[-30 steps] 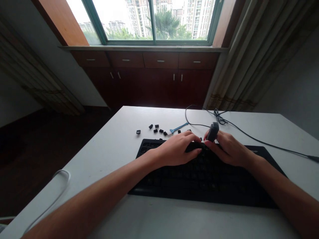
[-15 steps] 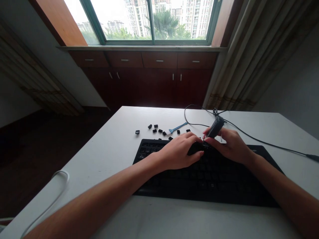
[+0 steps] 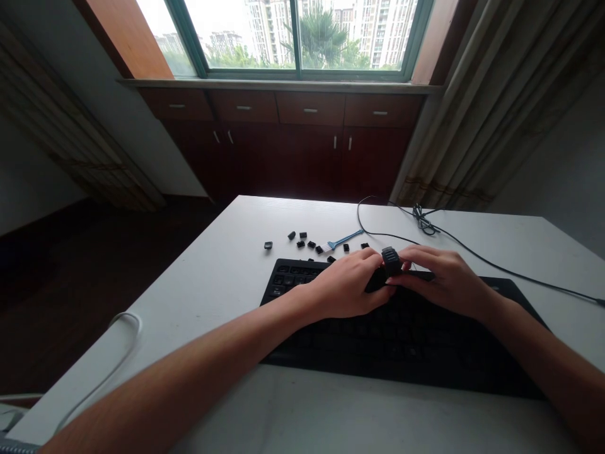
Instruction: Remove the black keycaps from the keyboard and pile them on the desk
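A black keyboard (image 3: 378, 353) lies across the white table under both my hands. Over its upper middle stands a small black keycap puller (image 3: 391, 260) with a ridged handle end. My right hand (image 3: 442, 277) pinches it from the right, thumb below and fingers above. From the left, my left hand (image 3: 347, 284) curls in, its index fingertip against the puller's side and its thumb lower over the keys. The puller's lower end, and whatever it touches, is hidden by my fingers. Several loose black keycaps (image 3: 311, 244) lie behind the keyboard.
A blue brush (image 3: 345, 239) with pale bristles lies behind the keyboard. The black cable (image 3: 496, 266) runs across the right of the table, bundled near the back edge. A white cable (image 3: 137, 328) hangs over the left edge.
The keycap puller has tipped from leaning right to nearly upright, and its top has come left and down between my hands. My left index finger now meets it. The view has shifted slightly.
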The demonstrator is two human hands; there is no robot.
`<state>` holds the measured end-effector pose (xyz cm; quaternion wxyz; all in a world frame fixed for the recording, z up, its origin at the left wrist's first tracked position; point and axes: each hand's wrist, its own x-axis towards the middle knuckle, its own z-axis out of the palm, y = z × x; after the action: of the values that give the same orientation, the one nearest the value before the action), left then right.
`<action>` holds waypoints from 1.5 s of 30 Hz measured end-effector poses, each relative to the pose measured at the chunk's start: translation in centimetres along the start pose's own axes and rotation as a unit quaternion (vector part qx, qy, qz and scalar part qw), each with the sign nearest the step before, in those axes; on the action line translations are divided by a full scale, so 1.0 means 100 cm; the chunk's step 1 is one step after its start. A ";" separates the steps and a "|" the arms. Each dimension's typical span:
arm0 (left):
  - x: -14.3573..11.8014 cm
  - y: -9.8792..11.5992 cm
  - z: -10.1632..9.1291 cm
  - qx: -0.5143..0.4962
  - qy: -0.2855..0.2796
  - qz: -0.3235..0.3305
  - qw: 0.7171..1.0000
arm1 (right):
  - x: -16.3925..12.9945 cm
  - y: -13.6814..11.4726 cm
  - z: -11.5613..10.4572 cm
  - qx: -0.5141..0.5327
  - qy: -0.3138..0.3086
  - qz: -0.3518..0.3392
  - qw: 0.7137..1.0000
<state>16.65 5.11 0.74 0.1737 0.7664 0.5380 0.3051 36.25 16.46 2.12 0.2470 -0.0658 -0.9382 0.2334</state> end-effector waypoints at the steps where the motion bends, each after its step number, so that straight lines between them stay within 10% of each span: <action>1: 0.000 0.000 0.000 0.000 0.000 0.000 1.000 | 0.000 0.000 0.000 -0.004 -0.002 -0.004 1.000; 45: 0.000 0.002 0.002 0.060 -0.009 0.005 0.998 | -0.007 0.009 0.008 -0.046 0.055 -0.024 0.997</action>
<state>16.93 5.06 0.69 0.1307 0.7805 0.5502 0.2664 36.46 16.79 0.79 0.3007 -0.0679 -0.9341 0.1802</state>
